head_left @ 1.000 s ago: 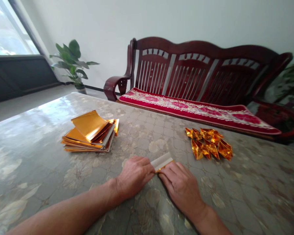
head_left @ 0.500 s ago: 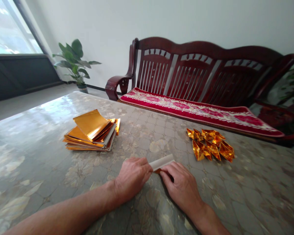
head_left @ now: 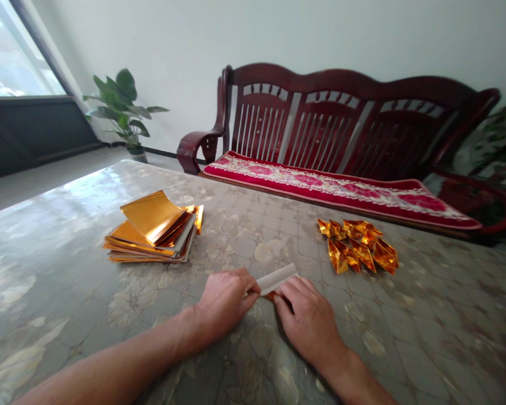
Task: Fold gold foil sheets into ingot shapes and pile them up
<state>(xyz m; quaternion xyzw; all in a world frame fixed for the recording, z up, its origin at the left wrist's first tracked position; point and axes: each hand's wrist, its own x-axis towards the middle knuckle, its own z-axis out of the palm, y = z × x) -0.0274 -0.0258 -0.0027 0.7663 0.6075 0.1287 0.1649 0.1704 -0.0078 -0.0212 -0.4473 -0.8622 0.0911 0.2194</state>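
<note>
A partly folded sheet of foil paper (head_left: 277,278) lies on the table between my hands, its pale back showing and a sliver of gold at the near edge. My left hand (head_left: 227,295) pinches its left end between thumb and fingers. At the other end, my right hand (head_left: 306,312) is closed on the paper, thumb at the near edge and fingers over the top. To the left sits an uneven stack of gold foil sheets (head_left: 152,225). Several folded gold foil ingots (head_left: 358,246) stand in a cluster to the right.
The table (head_left: 236,225) has a glossy floral cover. Beyond its far edge is a dark red wooden bench (head_left: 333,121) with a red floral seat cover (head_left: 312,179). A potted plant (head_left: 124,109) stands at the back left, near a window (head_left: 14,50).
My left thumb and fingers have shifted slightly at the paper's left end. The whole view has moved a little; the stack and the folded pieces stay in place on the table.
</note>
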